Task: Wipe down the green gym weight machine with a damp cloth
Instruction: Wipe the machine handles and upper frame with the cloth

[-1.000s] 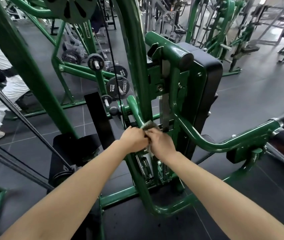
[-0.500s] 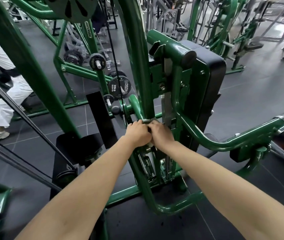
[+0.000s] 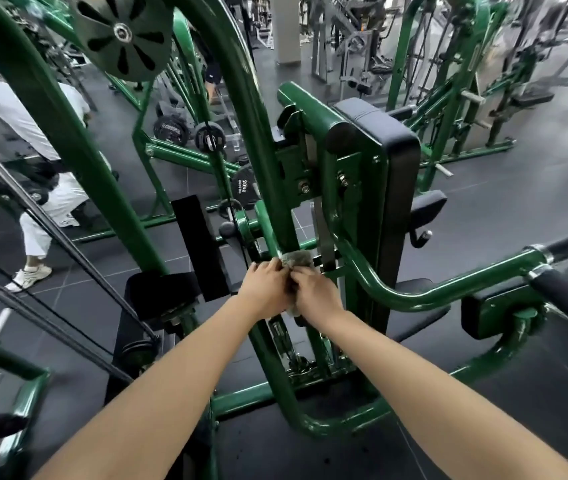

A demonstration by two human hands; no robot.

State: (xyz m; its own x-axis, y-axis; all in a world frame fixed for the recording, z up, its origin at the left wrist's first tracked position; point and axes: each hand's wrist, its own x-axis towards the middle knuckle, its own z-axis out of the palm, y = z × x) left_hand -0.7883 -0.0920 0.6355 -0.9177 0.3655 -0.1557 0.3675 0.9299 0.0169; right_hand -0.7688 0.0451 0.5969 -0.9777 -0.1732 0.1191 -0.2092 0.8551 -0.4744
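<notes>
Wiping step in hand, head view: person works cloth [image 3: 297, 258] around central green upright [image 3: 258, 161] of weight machine, low, level with curved side arm [image 3: 396, 296]. Left hand [image 3: 265, 287] and right hand [image 3: 316, 292] side by side, touching, fingers curled, both gripping cloth against tube. Cloth mostly hidden; grey wad shows above knuckles. Judgement: much frame unwiped; next move calls for sliding wrapped cloth along tube, firm squeeze, clear of cable [image 3: 221, 174].
</notes>
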